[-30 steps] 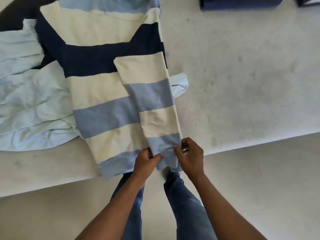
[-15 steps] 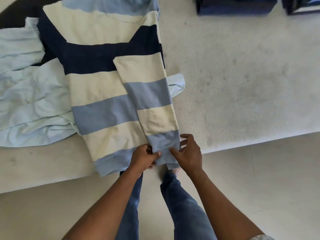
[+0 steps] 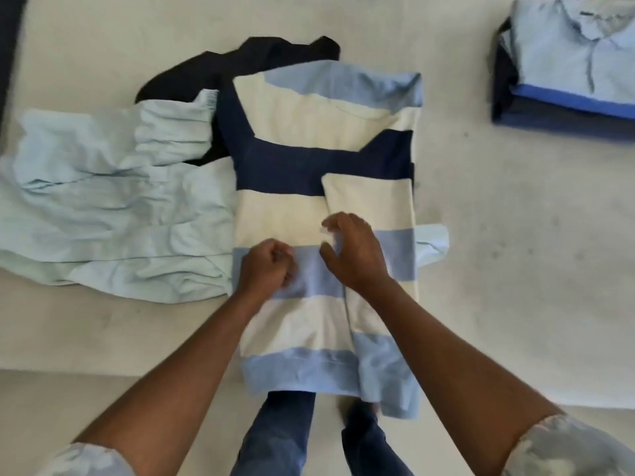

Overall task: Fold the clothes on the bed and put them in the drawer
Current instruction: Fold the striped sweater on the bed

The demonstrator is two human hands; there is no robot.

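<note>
A sweater (image 3: 309, 132) striped in cream, navy and light blue lies flat on the white bed (image 3: 515, 252), its hem hanging over the near edge. One sleeve (image 3: 378, 201) is folded down along its right side. My left hand (image 3: 266, 267) rests on the light blue stripe in the middle with its fingers curled into a fist; no fabric shows in it. My right hand (image 3: 354, 252) hovers at the sleeve's inner edge, fingers bent and spread, thumb apart, holding nothing visible.
A crumpled pale blue garment (image 3: 103, 218) lies left of the sweater, and a black garment (image 3: 240, 60) sits behind both. A stack of folded clothes (image 3: 567, 63) stands at the back right. My legs in jeans (image 3: 278, 438) stand against the bed's near edge.
Both hands let go of the sleeve cuff at the hem and moved up to the sweater's middle. The view shifted back, bringing the folded stack into sight.
</note>
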